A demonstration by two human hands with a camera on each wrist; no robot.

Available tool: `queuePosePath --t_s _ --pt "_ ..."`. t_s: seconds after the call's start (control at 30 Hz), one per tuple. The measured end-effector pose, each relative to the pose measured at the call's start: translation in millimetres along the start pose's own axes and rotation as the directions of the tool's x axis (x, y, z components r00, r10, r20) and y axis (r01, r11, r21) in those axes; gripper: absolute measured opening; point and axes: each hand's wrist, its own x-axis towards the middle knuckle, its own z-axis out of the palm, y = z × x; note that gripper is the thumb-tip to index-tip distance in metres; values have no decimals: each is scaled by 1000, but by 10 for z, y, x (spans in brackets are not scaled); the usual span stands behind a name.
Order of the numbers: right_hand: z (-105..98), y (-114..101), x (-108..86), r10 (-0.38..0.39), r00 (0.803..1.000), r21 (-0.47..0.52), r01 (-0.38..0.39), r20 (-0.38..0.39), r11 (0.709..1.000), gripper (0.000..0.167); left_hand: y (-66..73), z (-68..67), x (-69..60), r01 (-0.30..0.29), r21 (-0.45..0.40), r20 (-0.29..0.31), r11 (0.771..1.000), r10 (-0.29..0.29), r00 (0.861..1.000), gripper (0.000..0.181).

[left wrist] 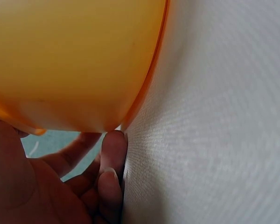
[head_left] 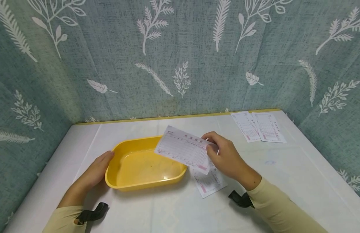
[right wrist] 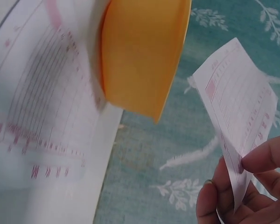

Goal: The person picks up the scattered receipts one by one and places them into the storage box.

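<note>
My right hand (head_left: 224, 155) pinches a printed receipt slip (head_left: 182, 147) between thumb and fingers, raised over the right end of a yellow plastic basin (head_left: 147, 185). The right wrist view shows the held slip (right wrist: 238, 93) bent near the fingers. Under it, another receipt slip (head_left: 210, 183) lies on the table beside the basin, partly covered. At the basin's left end, my left hand (head_left: 93, 170) rests against the outside near the rim. In the left wrist view, relaxed fingers (left wrist: 114, 149) touch the basin wall (left wrist: 79, 70) close to the tabletop.
Two more receipt slips (head_left: 268, 127) lie side by side, slightly overlapping, at the table's back right. A white cloth covers the table (head_left: 168, 213). Green leaf-patterned curtain (head_left: 115, 58) stands behind and along both sides. Black straps (head_left: 93, 212) sit at both wrists.
</note>
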Motion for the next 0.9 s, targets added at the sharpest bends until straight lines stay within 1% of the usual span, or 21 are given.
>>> queuePosePath --t_s 0.13,0.3,0.67,0.9 --pt "64 -28 42 -7 1000 15 6 14 1000 27 0 -6 6 6 2 -4 1000 -6 1000 80" --pt "143 -54 95 -16 999 28 15 28 1000 27 -3 -5 8 -16 -3 -18 1000 16 1000 79" --pt "293 -99 199 -28 998 25 27 52 999 26 -30 -2 1 -16 -5 -13 1000 16 1000 77" --pt "395 -108 256 -12 997 71 7 70 997 34 -28 15 -7 -39 -1 -34 999 39 999 74"
